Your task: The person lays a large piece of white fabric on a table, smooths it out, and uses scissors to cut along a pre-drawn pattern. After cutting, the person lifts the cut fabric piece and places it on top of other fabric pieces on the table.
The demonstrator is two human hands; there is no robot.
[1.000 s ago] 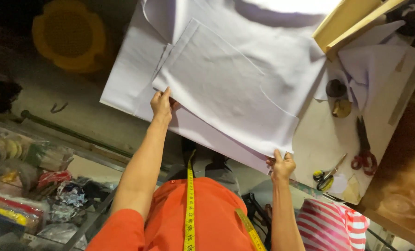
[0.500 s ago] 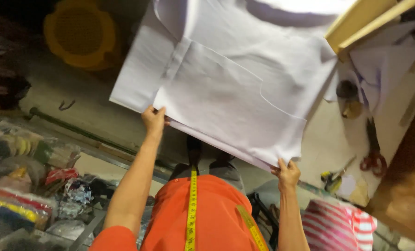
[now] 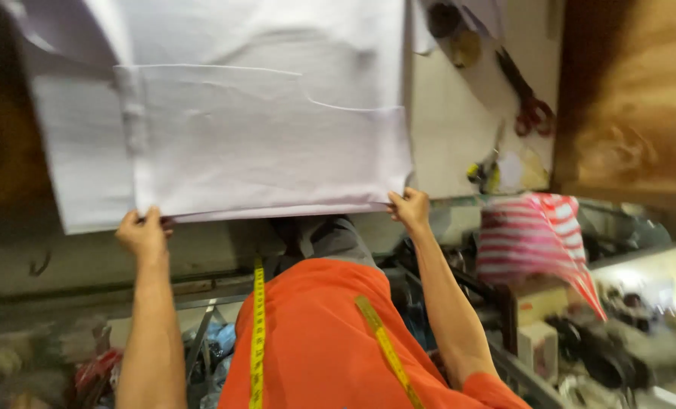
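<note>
While both hands, left hand [image 3: 142, 233] and right hand [image 3: 409, 207], have fingers clamped on the white fabric's [image 3: 262, 144] near edge, squaring the fold on the counter [image 3: 451, 144] seems underway, needing even tension.

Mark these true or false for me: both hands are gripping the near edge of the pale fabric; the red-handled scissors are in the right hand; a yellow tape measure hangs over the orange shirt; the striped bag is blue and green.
1. Both hands grip the near edge of the pale fabric: true. The left hand and the right hand each pinch it at a corner.
2. The red-handled scissors are in the right hand: false. They lie on the table, apart from both hands.
3. A yellow tape measure hangs over the orange shirt: true.
4. The striped bag is blue and green: false. It is red and white.
</note>
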